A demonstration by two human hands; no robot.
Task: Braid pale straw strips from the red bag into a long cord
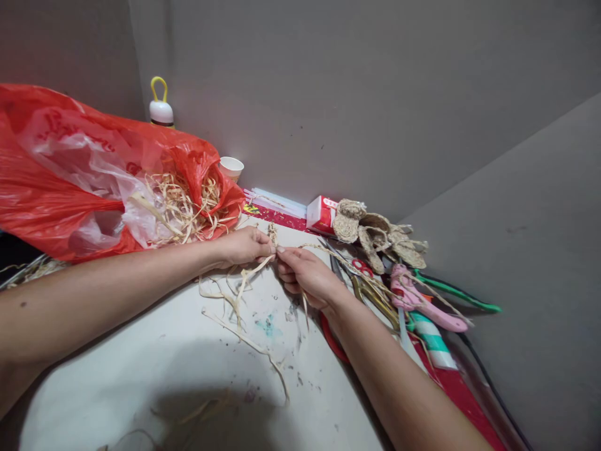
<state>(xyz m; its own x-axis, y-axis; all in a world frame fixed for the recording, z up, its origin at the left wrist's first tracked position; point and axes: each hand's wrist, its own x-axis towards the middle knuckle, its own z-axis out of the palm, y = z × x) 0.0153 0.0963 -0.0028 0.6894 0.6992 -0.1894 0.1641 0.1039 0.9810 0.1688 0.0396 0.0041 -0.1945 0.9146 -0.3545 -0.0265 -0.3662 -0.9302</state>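
Both my hands meet over a stained white table [154, 369]. My left hand [244, 246] is closed in a pinch on a short braided piece of straw [272, 235] that stands up between the hands. My right hand [307, 275] is closed too, fingers gripping loose straw strands [235, 294] that trail down onto the table and off to the right.
A red plastic bag [51, 181] full of straw lies at the left. Behind it stand a white bottle with a yellow loop [161, 108] and a paper cup [231, 168]. At the right lie woven straw pieces [375, 235], a red-and-white box [322, 213], scissors [364, 268], and pink [422, 300] and green tools [460, 294].
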